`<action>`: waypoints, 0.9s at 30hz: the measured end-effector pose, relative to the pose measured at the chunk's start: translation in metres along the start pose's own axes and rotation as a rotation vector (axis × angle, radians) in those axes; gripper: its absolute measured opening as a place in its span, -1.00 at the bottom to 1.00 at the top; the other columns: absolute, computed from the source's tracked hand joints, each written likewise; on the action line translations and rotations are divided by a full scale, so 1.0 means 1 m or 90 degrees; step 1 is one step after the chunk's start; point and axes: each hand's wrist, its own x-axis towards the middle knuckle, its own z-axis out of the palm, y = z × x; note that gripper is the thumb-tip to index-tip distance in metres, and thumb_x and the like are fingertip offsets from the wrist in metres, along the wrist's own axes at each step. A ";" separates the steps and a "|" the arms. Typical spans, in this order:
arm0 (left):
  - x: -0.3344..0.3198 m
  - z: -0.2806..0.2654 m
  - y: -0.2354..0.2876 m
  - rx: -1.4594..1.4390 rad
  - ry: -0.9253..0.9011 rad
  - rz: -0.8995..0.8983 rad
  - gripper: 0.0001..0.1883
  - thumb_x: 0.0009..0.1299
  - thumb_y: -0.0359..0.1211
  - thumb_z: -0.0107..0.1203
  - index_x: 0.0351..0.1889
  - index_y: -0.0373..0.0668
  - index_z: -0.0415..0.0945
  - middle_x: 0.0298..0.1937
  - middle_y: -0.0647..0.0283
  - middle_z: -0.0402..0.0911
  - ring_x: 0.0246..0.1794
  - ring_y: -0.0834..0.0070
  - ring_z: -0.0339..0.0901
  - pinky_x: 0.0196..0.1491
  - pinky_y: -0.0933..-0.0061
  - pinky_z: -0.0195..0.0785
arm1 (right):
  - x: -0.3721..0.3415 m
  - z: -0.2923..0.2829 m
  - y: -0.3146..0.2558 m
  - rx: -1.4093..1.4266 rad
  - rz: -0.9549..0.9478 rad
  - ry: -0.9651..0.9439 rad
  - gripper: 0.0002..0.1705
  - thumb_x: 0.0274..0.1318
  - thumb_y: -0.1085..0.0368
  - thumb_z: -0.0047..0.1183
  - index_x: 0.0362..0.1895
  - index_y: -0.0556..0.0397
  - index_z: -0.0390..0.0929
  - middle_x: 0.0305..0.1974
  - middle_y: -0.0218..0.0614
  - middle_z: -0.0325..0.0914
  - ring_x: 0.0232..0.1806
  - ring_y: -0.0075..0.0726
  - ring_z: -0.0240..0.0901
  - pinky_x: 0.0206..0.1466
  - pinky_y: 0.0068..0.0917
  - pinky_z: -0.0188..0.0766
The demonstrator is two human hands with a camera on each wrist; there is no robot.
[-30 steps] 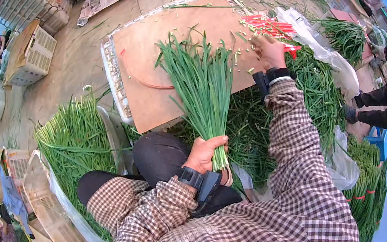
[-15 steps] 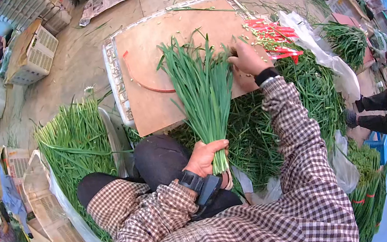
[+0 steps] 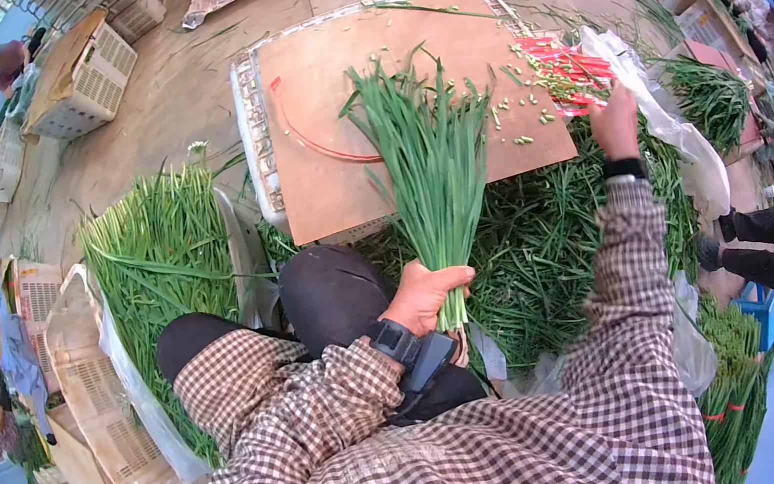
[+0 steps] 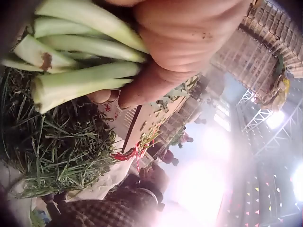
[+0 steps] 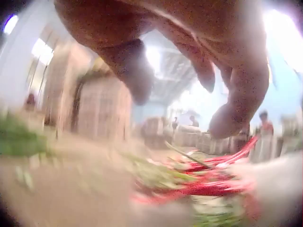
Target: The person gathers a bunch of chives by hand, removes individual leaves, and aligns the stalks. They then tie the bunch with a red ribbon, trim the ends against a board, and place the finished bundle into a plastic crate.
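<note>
My left hand (image 3: 428, 293) grips a bunch of garlic chives (image 3: 434, 153) round its pale stem ends. The long green leaves fan out over the brown board (image 3: 330, 200). In the left wrist view, the cut stems (image 4: 85, 82) stick out beside the thumb. At the board's right corner, my right hand (image 3: 616, 120) reaches over a pile of red ties (image 3: 566, 62). Its fingers hang spread apart above the blurred red ties (image 5: 203, 187) in the right wrist view, with nothing between them. Small pale green stem bits (image 3: 523, 139) lie scattered near that corner.
Cut leaves (image 3: 541, 258) heap below the board. Left of my knee stands a crate of upright greens (image 3: 154, 238). Clear plastic sheeting (image 3: 687, 154) lies at the right, near tied bundles (image 3: 733, 380) and a blue stool (image 3: 762, 309). Another person's legs (image 3: 752, 245) show at far right.
My right hand went from the board's right corner to the leaf tips of the bunch, then out right to the red ties. My left hand keeps its grip on the bunch.
</note>
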 end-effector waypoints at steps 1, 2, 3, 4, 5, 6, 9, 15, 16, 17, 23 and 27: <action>0.000 0.002 0.000 0.011 0.009 0.020 -0.83 0.12 -0.53 0.27 -0.33 -0.27 0.54 -0.48 0.28 0.56 -0.59 0.54 0.50 -0.53 0.52 0.40 | -0.007 -0.007 -0.006 -0.069 -0.106 0.035 -0.44 0.00 0.38 0.13 0.12 0.31 0.32 -0.19 -0.01 0.58 -0.31 -0.28 0.54 -0.26 -0.39 0.47; -0.001 0.003 -0.001 0.029 0.013 0.033 -0.79 0.10 -0.53 0.27 -0.30 -0.25 0.53 -0.46 0.30 0.56 -0.58 0.55 0.49 -0.51 0.53 0.39 | -0.018 -0.015 -0.013 0.173 -0.002 -0.133 -0.48 0.00 0.35 0.14 0.08 0.30 0.37 -0.26 -0.04 0.59 -0.36 -0.32 0.53 -0.28 -0.39 0.47; -0.002 0.005 -0.002 0.034 0.013 0.043 -0.78 0.10 -0.54 0.27 -0.29 -0.26 0.52 -0.44 0.30 0.56 -0.56 0.55 0.49 -0.49 0.53 0.40 | -0.028 -0.035 -0.039 0.412 0.106 -0.300 -0.51 0.01 0.32 0.14 0.04 0.29 0.41 -0.33 -0.08 0.60 -0.41 -0.36 0.52 -0.30 -0.38 0.46; -0.003 0.007 -0.002 0.041 0.012 0.056 -0.77 0.11 -0.55 0.26 -0.27 -0.26 0.51 -0.43 0.30 0.56 -0.55 0.56 0.50 -0.47 0.53 0.40 | -0.042 -0.057 -0.068 0.471 0.199 -0.421 -0.54 0.02 0.31 0.14 -0.01 0.31 0.44 -0.39 -0.12 0.59 -0.44 -0.37 0.51 -0.32 -0.38 0.45; -0.004 0.009 -0.001 0.047 0.013 0.070 -0.75 0.11 -0.56 0.26 -0.25 -0.27 0.50 -0.41 0.30 0.56 -0.53 0.56 0.50 -0.45 0.54 0.41 | -0.057 -0.074 -0.096 0.527 0.293 -0.542 -0.57 0.02 0.29 0.14 -0.05 0.32 0.46 -0.45 -0.16 0.59 -0.46 -0.38 0.51 -0.35 -0.38 0.45; -0.005 0.012 0.002 0.065 0.021 0.108 -0.74 0.11 -0.56 0.26 -0.23 -0.27 0.50 -0.38 0.30 0.56 -0.49 0.56 0.50 -0.41 0.53 0.42 | -0.077 -0.078 -0.115 0.544 0.251 -0.584 -0.55 0.02 0.31 0.15 -0.01 0.31 0.44 -0.40 -0.19 0.58 -0.42 -0.40 0.51 -0.31 -0.40 0.45; -0.014 0.023 0.007 0.147 0.041 0.239 -0.68 0.11 -0.54 0.27 -0.16 -0.27 0.50 -0.30 0.31 0.57 -0.37 0.56 0.52 -0.30 0.50 0.43 | -0.119 -0.086 -0.167 0.902 0.335 -0.626 -0.47 -0.01 0.35 0.17 0.08 0.27 0.37 -0.18 -0.25 0.55 -0.26 -0.44 0.50 -0.14 -0.46 0.46; -0.016 0.010 0.027 -0.002 -0.118 0.053 -0.64 0.23 -0.43 0.22 -0.01 -0.24 0.45 -0.17 0.23 0.59 -0.18 0.44 0.57 -0.15 0.31 0.50 | -0.141 -0.057 -0.177 1.086 0.420 -0.565 -0.58 0.09 0.43 0.04 0.06 0.27 0.36 -0.06 -0.22 0.49 -0.10 -0.43 0.45 -0.01 -0.43 0.43; -0.009 0.000 0.029 -0.129 -0.145 -0.044 -0.68 0.29 -0.39 0.18 -0.01 -0.23 0.45 -0.17 0.19 0.60 -0.21 0.35 0.60 -0.17 0.20 0.54 | -0.145 -0.046 -0.177 1.131 0.454 -0.557 -0.64 0.16 0.42 -0.05 0.05 0.27 0.36 -0.06 -0.22 0.50 -0.11 -0.40 0.47 -0.03 -0.42 0.44; 0.000 -0.006 0.026 -0.186 -0.140 -0.076 -0.69 0.31 -0.39 0.17 0.00 -0.23 0.46 -0.18 0.17 0.62 -0.25 0.33 0.62 -0.19 0.17 0.57 | -0.148 -0.042 -0.174 1.181 0.485 -0.558 -0.64 0.18 0.41 -0.08 0.06 0.27 0.35 -0.07 -0.22 0.50 -0.11 -0.39 0.48 -0.03 -0.42 0.45; 0.001 -0.011 0.030 -0.249 -0.189 -0.096 -0.69 0.33 -0.36 0.14 0.02 -0.20 0.46 -0.15 0.17 0.63 -0.21 0.32 0.63 -0.16 0.15 0.57 | -0.150 -0.042 -0.174 1.264 0.552 -0.579 -0.65 0.26 0.38 -0.17 0.09 0.26 0.33 -0.07 -0.24 0.51 -0.10 -0.39 0.50 -0.05 -0.43 0.47; 0.009 -0.009 0.018 -0.362 -0.197 -0.100 -0.68 0.32 -0.34 0.17 0.02 -0.18 0.46 -0.15 0.17 0.62 -0.22 0.28 0.62 -0.12 0.11 0.55 | -0.145 -0.045 -0.177 1.222 0.478 -0.604 -0.64 0.26 0.35 -0.17 0.10 0.25 0.33 -0.07 -0.27 0.51 -0.10 -0.42 0.46 -0.03 -0.47 0.41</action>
